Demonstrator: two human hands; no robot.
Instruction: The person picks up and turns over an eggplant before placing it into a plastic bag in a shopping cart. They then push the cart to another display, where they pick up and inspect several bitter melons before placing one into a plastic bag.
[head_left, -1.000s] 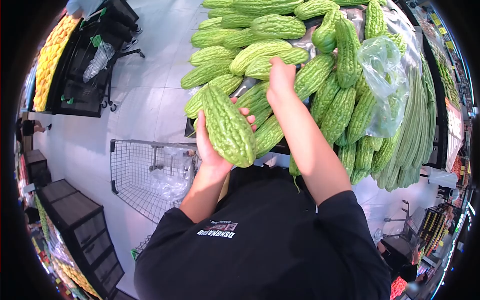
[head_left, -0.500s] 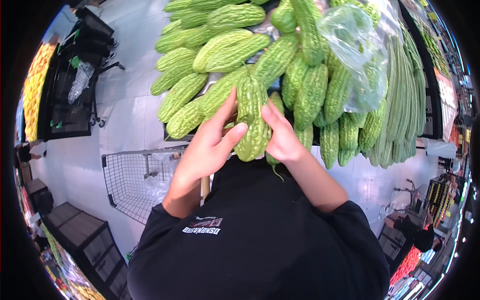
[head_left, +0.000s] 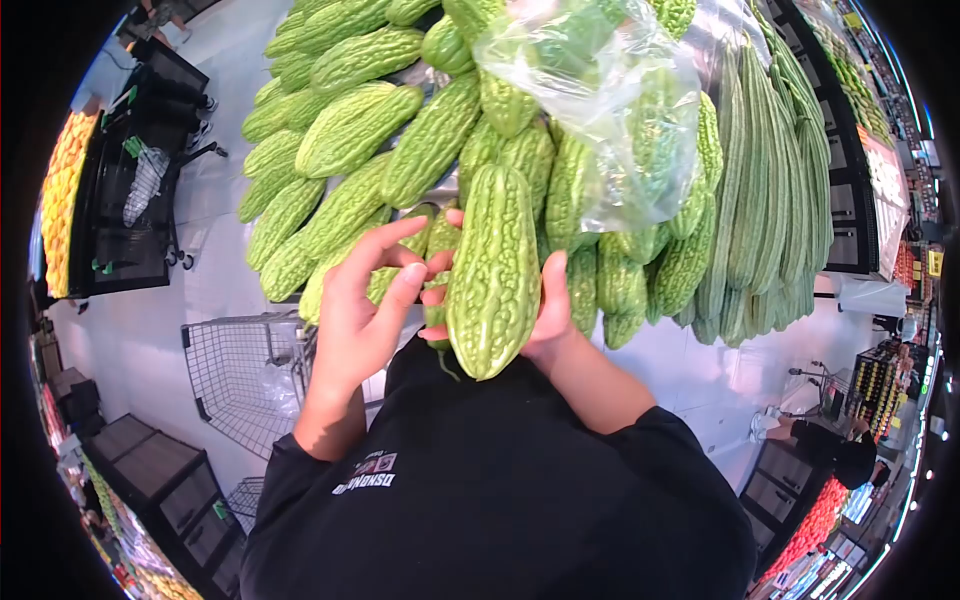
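A bitter melon (head_left: 492,275), pale green and bumpy, stands lengthwise in front of my body. My right hand (head_left: 553,310) is wrapped round it from behind, its thumb along the right side and fingertips showing at the left edge. Just left of it, my left hand (head_left: 365,295) is open, thumb and fingers apart with nothing between them. Behind the fingers lies another bitter melon (head_left: 440,238), partly hidden, and a thin curled stem hangs below. More bitter melons (head_left: 360,125) are piled beyond my hands.
A clear plastic bag (head_left: 640,130) lies over melons at the upper right, beside long ridged green gourds (head_left: 755,190). A wire shopping cart (head_left: 240,375) is at my left. Dark display stands (head_left: 165,490) line the floor; a person (head_left: 835,450) is at the far right.
My left hand has come off the held bitter melon and its fingers have spread. The melon's visible surface looks different and sits lower. The view has shifted, moving the pile leftward in frame.
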